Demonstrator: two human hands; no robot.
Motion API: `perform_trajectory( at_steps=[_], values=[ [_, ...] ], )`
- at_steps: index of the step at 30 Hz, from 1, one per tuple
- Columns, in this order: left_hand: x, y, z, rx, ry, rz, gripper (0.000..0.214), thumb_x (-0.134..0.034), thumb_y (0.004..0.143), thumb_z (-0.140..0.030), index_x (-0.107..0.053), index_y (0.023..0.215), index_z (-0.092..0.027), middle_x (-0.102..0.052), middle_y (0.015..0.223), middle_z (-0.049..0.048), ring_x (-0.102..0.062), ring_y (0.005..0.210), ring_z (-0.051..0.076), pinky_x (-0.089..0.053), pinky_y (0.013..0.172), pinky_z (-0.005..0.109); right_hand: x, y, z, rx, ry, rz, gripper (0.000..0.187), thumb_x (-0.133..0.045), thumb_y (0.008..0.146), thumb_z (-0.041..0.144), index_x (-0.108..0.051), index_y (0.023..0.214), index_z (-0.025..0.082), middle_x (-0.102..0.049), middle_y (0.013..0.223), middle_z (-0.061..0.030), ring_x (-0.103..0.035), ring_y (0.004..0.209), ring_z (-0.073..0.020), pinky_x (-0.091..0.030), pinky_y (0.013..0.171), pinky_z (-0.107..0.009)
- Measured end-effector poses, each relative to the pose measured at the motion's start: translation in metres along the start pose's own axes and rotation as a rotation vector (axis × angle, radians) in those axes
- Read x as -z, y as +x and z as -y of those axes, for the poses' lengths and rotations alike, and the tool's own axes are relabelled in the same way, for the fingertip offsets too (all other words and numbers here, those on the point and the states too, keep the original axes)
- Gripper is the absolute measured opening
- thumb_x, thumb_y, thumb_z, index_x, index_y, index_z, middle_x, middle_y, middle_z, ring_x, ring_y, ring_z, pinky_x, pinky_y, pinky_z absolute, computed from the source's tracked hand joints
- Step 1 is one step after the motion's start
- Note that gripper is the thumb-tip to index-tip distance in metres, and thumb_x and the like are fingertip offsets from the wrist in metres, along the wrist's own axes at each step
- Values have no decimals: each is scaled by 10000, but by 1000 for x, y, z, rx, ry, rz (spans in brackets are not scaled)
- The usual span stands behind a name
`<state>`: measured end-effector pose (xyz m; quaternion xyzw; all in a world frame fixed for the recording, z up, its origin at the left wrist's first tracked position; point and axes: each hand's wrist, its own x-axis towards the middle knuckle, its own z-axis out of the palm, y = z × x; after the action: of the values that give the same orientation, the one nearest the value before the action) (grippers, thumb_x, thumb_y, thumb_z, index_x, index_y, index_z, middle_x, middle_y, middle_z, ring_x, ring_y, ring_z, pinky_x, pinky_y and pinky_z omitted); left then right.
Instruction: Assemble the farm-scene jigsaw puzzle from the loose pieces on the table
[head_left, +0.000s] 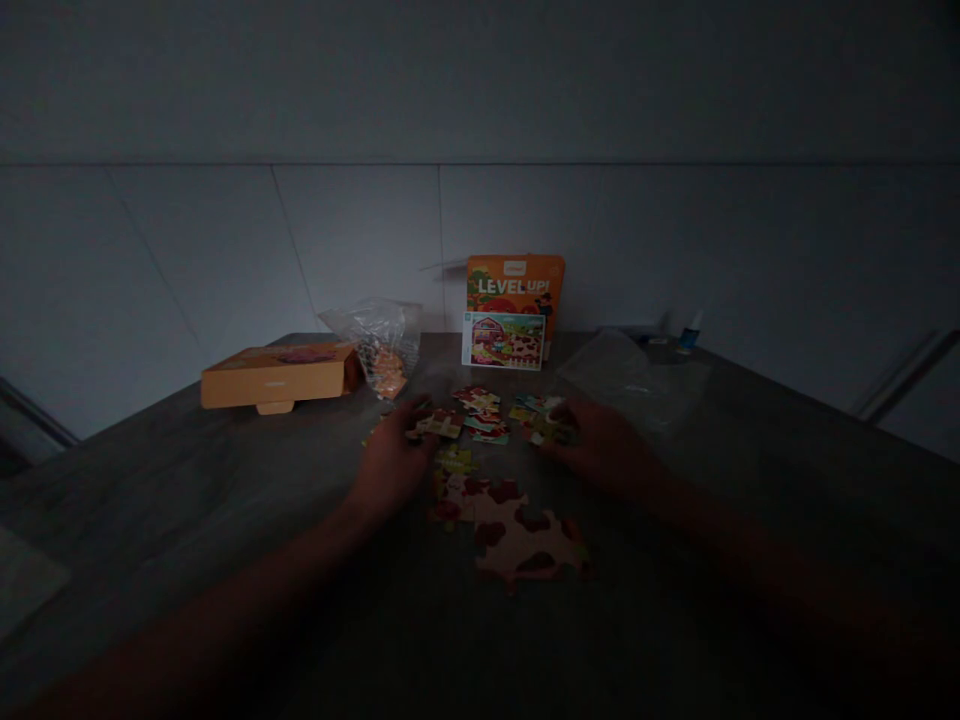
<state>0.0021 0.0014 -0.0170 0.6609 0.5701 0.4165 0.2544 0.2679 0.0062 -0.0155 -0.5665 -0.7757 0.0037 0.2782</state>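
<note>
The scene is dim. My left hand [394,455] has its fingers curled at some jigsaw puzzle pieces [441,424], partly covered by the hand. Across from it, my right hand [600,440] closes on another group of puzzle pieces [544,425] in green and pale tones. Between the two hands lies a loose pile of puzzle pieces [484,415]. Nearer to me, a joined section of puzzle [525,540] with dark blotches on a light ground lies flat, touching or close to smaller yellow and red pieces [454,480].
An orange "LEVEL UP!" box [514,275] stands at the back with a farm picture card [504,342] before it. An orange box [277,380] and a clear bag of pieces [386,350] are left. A clear plastic bag [637,375] and small bottle [690,333] lie right.
</note>
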Motion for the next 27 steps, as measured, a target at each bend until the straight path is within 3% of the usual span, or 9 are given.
perform_trajectory(
  at_steps=[3, 6, 10, 13, 17, 21, 27],
  values=[
    [-1, -4, -8, -31, -13, 56, 480, -578, 797, -170, -538, 1275, -148, -667, 1185, 111, -640, 1056, 246, -512, 925, 412, 3, -1, 9, 131, 110, -22, 336, -771, 701, 263, -566, 955, 185, -640, 951, -79, -607, 841, -230, -481, 712, -350],
    [-2, -12, -16, -133, -39, 165, 524, -592, 806, -209, -508, 1323, -188, -698, 1120, 72, -649, 1026, 237, -510, 923, 412, 6, -5, 18, 375, 227, -8, 372, -776, 718, 307, -537, 975, 185, -609, 929, -56, -583, 803, -189, -471, 687, -304],
    [-3, -22, -19, -330, -38, 364, 541, -572, 817, -200, -494, 1351, -246, -654, 1227, 50, -602, 1124, 226, -467, 987, 403, 7, -12, 24, 594, 334, 83, 295, -727, 790, 287, -503, 957, 191, -590, 978, -66, -558, 801, -166, -466, 680, -275],
    [-3, -24, -17, -383, 0, 430, 476, -544, 811, -159, -570, 1273, -270, -612, 1292, 30, -578, 1163, 214, -467, 986, 374, 5, -14, 25, 625, 369, 115, 242, -690, 824, 246, -490, 952, 198, -579, 1084, -83, -546, 733, -133, -464, 641, -251],
    [-3, -24, -17, -336, 35, 394, 526, -559, 817, -209, -499, 1338, -254, -607, 1290, 54, -585, 1146, 230, -487, 952, 389, 4, -12, 25, 626, 357, 81, 168, -629, 856, 227, -495, 953, 200, -581, 1147, -103, -568, 715, -129, -486, 672, -272],
    [-3, -25, -18, -315, 56, 398, 547, -567, 822, -246, -463, 1358, -235, -642, 1218, 76, -620, 1075, 242, -511, 892, 389, 6, -13, 26, 640, 330, 96, 141, -578, 850, 149, -497, 954, 200, -588, 1185, -116, -608, 828, -166, -512, 756, -328],
    [-6, -23, -14, -318, 14, 353, 391, -624, 794, -245, -535, 1174, -219, -688, 969, 25, -644, 935, 208, -505, 845, 352, 7, -13, 26, 676, 305, 85, 158, -513, 878, 100, -507, 1011, 186, -564, 1270, -143, -564, 1134, -228, -505, 893, -391]
  ],
)
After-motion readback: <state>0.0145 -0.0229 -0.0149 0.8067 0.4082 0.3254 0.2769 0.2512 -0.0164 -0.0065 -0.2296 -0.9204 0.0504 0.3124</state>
